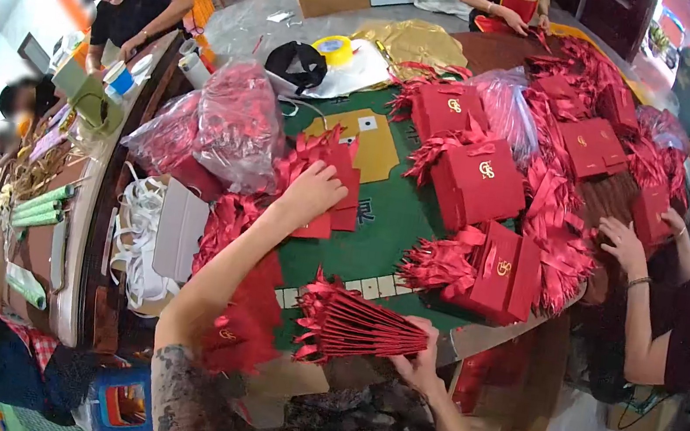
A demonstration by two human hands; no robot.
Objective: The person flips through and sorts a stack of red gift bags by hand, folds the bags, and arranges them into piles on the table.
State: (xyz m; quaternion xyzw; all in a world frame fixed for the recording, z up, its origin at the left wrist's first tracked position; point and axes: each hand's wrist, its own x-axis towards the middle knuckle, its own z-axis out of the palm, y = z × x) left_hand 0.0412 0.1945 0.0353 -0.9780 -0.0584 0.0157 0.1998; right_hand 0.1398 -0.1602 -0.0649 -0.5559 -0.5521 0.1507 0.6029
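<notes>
My right hand (422,359) grips the bottom end of a fanned stack of red paper gift bags (373,327) at the table's near edge. The red ribbon handles of this stack (311,317) point left. Farther up the table, my left hand (313,192) lies on another pile of red gift bags (345,202), its fingers apart and slightly bent. My left forearm crosses over more red bags (236,328) near me. The undersides of my left fingers are hidden.
Stacks of red bags with gold print (484,182) stand on the green mat (387,230). Plastic-wrapped red bags (238,126) and a box of white ribbon (150,232) lie left. A co-worker's hands (627,246) work at the right. Yellow tape (333,49) lies behind.
</notes>
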